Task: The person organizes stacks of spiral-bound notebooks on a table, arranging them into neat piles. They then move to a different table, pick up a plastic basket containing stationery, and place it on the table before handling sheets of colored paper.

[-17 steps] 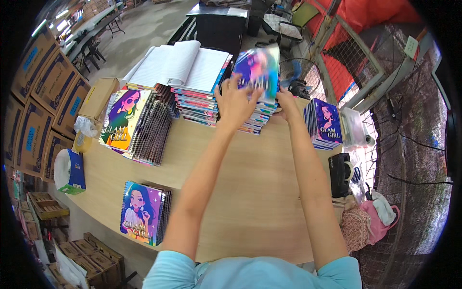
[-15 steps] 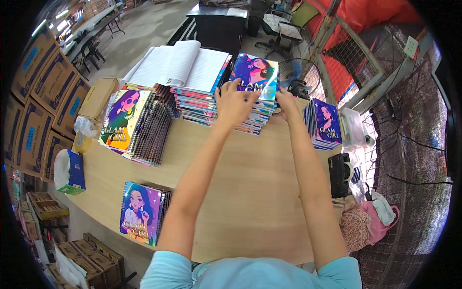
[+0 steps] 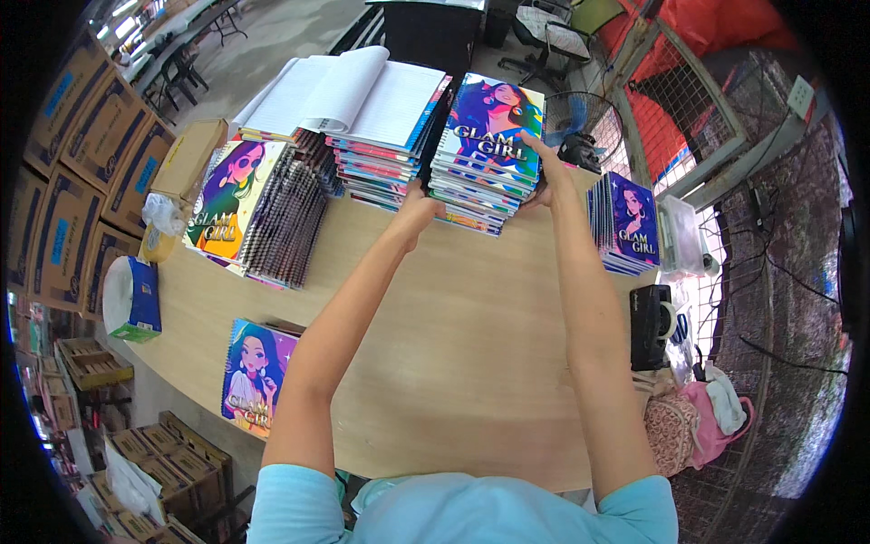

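A tall stack of spiral notebooks (image 3: 480, 195) stands at the far middle of the table, its top cover showing an illustrated figure on purple and blue. Against the lower left side of this stack is my left hand (image 3: 419, 218), closed on it, with the fingertips hidden in the gap. My right hand (image 3: 544, 174) grips the opposite side, one finger stretched up along the top edge and the others low on the side. Just left of the gripped stack is another notebook pile (image 3: 373, 172), topped by an open lined notebook (image 3: 399, 104) with a curled page.
More notebooks stand in a leaning pile (image 3: 285, 218) at left, a small pile (image 3: 625, 222) at right and a near-left pile (image 3: 249, 372). A black tape dispenser (image 3: 648, 326) and clear plastic box (image 3: 680, 236) line the right edge. Cartons (image 3: 77, 227) rise at left.
My left hand has come down from the top cover to the stack's lower left side. My right hand stays on the right side, its finger now higher. The view has shifted slightly.
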The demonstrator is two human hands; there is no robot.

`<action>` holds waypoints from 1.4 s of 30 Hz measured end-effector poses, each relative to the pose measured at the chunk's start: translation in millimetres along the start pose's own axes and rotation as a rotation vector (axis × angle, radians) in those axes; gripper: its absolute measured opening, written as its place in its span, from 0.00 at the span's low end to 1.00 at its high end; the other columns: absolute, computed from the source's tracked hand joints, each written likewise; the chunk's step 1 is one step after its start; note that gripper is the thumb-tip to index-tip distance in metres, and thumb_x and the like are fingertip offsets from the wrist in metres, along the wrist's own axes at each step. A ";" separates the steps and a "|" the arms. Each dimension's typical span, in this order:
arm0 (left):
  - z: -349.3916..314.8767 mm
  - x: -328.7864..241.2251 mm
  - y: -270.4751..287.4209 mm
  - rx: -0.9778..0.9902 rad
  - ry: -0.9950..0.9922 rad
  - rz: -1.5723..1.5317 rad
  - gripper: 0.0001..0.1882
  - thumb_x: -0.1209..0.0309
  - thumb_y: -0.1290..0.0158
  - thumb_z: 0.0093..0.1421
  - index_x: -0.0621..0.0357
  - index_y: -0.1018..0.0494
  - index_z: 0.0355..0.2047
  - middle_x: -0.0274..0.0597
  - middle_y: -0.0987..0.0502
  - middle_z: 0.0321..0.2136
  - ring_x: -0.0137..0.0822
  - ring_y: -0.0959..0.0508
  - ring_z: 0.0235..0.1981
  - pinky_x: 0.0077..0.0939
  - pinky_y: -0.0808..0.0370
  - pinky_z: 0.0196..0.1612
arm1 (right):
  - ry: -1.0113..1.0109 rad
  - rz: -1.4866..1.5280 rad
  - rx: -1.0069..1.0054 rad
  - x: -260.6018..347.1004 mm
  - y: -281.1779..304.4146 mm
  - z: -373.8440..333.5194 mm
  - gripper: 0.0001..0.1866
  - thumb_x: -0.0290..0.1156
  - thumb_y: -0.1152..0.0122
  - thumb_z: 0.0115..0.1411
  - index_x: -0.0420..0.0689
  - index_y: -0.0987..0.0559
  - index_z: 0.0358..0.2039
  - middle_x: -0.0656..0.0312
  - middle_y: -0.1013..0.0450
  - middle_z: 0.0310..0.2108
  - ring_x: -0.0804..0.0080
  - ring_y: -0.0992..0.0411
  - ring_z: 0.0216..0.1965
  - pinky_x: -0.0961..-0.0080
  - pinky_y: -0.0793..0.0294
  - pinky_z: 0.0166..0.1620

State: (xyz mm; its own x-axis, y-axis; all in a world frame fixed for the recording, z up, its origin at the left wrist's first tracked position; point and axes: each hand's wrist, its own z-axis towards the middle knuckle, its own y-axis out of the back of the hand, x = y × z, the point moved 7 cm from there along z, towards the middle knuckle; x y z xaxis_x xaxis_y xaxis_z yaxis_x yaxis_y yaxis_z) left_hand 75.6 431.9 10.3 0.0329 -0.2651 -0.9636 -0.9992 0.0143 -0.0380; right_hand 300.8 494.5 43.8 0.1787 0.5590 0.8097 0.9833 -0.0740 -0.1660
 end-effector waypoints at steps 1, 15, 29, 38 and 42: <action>-3.1 -5.1 -7.3 0.021 0.017 -0.036 0.38 0.77 0.51 0.40 0.63 0.46 0.56 0.49 0.36 0.53 0.40 0.38 0.54 0.33 0.45 0.57 | -0.003 0.025 0.016 -0.1 2.8 -2.2 0.40 0.59 0.35 0.41 0.45 0.30 0.50 0.46 0.35 0.52 0.39 0.39 0.51 0.26 0.52 0.49; 13.8 13.5 -10.5 -0.046 0.017 -0.396 0.36 0.79 0.54 0.43 0.63 0.46 0.57 0.38 0.37 0.56 0.30 0.33 0.46 0.37 0.47 0.53 | 0.100 0.084 0.155 6.4 -7.1 0.2 0.35 0.58 0.38 0.43 0.49 0.28 0.47 0.53 0.32 0.49 0.45 0.37 0.50 0.25 0.51 0.47; -2.5 -17.5 -30.4 0.081 -0.024 -0.695 0.12 0.74 0.46 0.41 0.61 0.28 0.30 0.39 0.28 0.40 0.36 0.32 0.46 0.40 0.48 0.58 | -0.013 -0.045 0.153 8.9 10.3 7.5 0.31 0.55 0.38 0.45 0.49 0.27 0.45 0.54 0.29 0.45 0.48 0.33 0.46 0.24 0.48 0.45; -41.6 36.3 -40.7 -0.484 0.094 -0.354 0.42 0.55 0.44 0.51 0.71 0.48 0.57 0.53 0.40 0.53 0.38 0.35 0.52 0.36 0.41 0.56 | 0.053 0.106 0.279 2.0 36.1 -10.3 0.20 0.39 0.39 0.51 0.40 0.28 0.40 0.54 0.25 0.34 0.64 0.25 0.32 0.62 0.22 0.36; -16.2 1.5 -68.6 0.170 0.051 -0.856 0.46 0.38 0.47 0.49 0.69 0.38 0.52 0.48 0.30 0.48 0.41 0.30 0.49 0.37 0.38 0.54 | 0.164 0.178 0.267 -3.8 39.7 -11.7 0.19 0.37 0.40 0.50 0.42 0.28 0.40 0.57 0.25 0.33 0.65 0.24 0.31 0.62 0.21 0.35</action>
State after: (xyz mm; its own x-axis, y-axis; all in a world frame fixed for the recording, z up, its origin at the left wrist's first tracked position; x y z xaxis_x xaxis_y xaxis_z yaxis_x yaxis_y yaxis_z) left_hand 143.8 414.9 15.7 0.7653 -0.2933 -0.5730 -0.6142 -0.0666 -0.7863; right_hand 339.5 479.8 40.7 0.3704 0.4149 0.8311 0.8971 0.0722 -0.4359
